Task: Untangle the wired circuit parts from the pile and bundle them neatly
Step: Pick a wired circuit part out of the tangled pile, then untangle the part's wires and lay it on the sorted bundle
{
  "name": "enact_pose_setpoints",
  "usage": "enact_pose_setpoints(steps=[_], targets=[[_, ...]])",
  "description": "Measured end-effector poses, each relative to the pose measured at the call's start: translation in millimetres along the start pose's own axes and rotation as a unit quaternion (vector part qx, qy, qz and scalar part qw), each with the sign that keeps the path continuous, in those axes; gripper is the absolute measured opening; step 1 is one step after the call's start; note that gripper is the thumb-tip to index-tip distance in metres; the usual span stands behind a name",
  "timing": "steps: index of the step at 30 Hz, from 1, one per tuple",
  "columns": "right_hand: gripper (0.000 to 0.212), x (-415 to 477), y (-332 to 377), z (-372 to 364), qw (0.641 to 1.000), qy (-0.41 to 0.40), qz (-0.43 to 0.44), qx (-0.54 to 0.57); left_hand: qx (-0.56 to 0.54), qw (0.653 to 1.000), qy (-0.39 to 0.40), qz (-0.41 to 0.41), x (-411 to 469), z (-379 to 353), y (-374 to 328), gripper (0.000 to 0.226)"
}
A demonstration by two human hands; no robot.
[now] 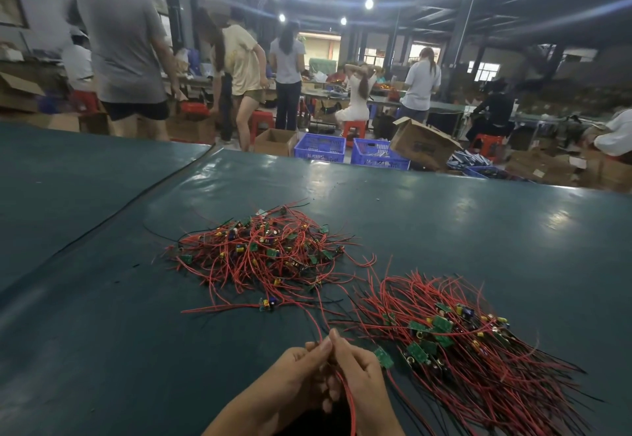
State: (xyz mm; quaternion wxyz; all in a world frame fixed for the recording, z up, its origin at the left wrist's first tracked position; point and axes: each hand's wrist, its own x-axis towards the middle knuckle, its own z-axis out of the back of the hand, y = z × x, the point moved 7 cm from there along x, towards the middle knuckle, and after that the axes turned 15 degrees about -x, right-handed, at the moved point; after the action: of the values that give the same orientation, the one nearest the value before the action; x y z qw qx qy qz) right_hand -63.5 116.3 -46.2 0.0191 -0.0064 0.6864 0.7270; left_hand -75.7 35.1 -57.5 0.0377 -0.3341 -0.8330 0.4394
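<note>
Hands pinching red wires (349, 401) over the bench (102, 299).
Left hand (301, 375) and right hand (357, 374) are both gripping them; tangled pile (263, 254) is lying ahead, aligned bundle (461, 343) just right.

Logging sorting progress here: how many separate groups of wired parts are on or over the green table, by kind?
Tangled pile: 1
Aligned heap: 1
Lone part lying apart: 1
Held wires, pinched by left hand and right hand: 1
Total: 4
</note>
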Motion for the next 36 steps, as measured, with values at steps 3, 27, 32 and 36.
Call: enact_pose_setpoints(steps=[3, 27, 32, 36], targets=[[0.037, 3, 2, 5, 0.999, -0.03, 0.016, -0.006, -0.006, 1.0, -0.002, -0.007, 1, -2, -1, 0.045], [0.035, -3, -18, 107, 0.919, -0.388, 0.008, -0.073, 0.443, 0.76, -0.267, -0.395, -24, 37, -57, 0.012], [0.041, -5, -11, 102, 0.888, -0.392, 0.019, -0.24, 0.605, 0.681, -0.351, -0.216, -13, 73, -53, 0.046], [0.033, -12, 5, 91, 0.814, -0.404, 0.043, -0.414, 0.656, 0.661, -0.343, -0.123, -5, 86, -46, 0.06]])
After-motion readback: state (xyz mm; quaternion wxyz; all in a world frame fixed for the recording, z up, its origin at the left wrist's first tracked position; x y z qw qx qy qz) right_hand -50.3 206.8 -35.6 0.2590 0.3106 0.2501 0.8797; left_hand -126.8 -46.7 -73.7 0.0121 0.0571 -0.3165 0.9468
